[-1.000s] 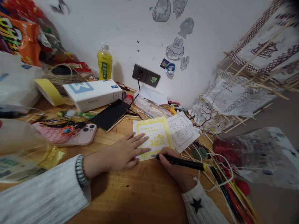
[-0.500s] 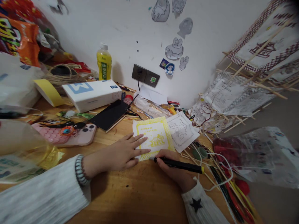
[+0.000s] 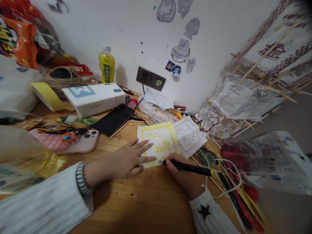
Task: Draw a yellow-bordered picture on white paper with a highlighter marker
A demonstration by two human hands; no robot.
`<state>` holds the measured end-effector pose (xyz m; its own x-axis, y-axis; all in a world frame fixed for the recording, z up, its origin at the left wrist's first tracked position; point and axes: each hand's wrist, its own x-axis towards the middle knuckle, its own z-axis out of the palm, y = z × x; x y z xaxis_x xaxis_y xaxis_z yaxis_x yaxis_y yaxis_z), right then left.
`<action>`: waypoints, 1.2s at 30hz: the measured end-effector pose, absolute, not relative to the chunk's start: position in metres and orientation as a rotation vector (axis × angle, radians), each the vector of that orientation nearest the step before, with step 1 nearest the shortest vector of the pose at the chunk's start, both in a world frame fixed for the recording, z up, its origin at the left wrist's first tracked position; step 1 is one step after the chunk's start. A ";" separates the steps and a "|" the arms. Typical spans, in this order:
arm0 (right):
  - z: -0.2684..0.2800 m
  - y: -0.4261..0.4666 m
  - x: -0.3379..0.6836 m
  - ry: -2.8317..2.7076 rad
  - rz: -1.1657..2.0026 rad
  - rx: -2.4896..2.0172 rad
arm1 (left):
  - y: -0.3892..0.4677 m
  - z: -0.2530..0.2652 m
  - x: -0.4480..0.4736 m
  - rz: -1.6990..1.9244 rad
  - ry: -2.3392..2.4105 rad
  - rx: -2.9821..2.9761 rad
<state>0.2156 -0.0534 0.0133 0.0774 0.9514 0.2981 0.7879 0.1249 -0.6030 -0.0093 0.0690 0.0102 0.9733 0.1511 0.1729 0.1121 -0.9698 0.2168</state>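
A white sheet of paper (image 3: 159,135) with a yellow drawing of a pavilion, lines of writing and a patterned border lies on the wooden table. My left hand (image 3: 125,157) rests flat on its left side, fingers spread. In my right hand (image 3: 177,170) is a black marker pen (image 3: 191,167) with a yellow end, held in a writing grip. The pen's tip touches or hovers just over the sheet's lower edge, beside the yellow stripes; which of the two I cannot tell. Partly under the sheet's right side lies a second paper (image 3: 188,136) with a dark line drawing.
Behind the hands lie a black phone (image 3: 113,120), a white box (image 3: 95,99) and a pink-cased phone (image 3: 83,143). A yellow drink bottle (image 3: 106,66) stands by the wall. Yellow tape (image 3: 47,96) is at left. At right hang stick-framed paper lanterns (image 3: 243,94), above a plastic bag (image 3: 265,162).
My right hand and the marker have shifted slightly up and right along the sheet's lower edge. My left hand stays spread on the paper. The whole view has slid a little.
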 end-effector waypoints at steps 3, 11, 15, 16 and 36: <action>0.015 -0.053 0.215 -1.748 0.324 -1.676 | 0.069 0.010 -0.010 0.266 0.200 2.917; 0.021 -0.056 0.212 -1.811 0.433 -1.619 | 0.068 0.014 -0.009 0.181 0.241 2.933; 0.021 -0.057 0.213 -1.876 0.527 -1.553 | 0.068 0.015 -0.008 0.153 0.240 2.944; 0.021 -0.056 0.214 -1.871 0.538 -1.548 | 0.068 0.016 -0.008 0.140 0.240 2.951; 0.018 -0.054 0.219 -1.763 0.386 -1.670 | 0.066 0.018 -0.009 0.152 0.240 2.954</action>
<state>0.2185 -0.0539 0.0183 0.0436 0.9638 0.2631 0.7657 0.1369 -0.6284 -0.0090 0.0661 0.0182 0.9818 0.1686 0.0874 0.1508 -0.9719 0.1807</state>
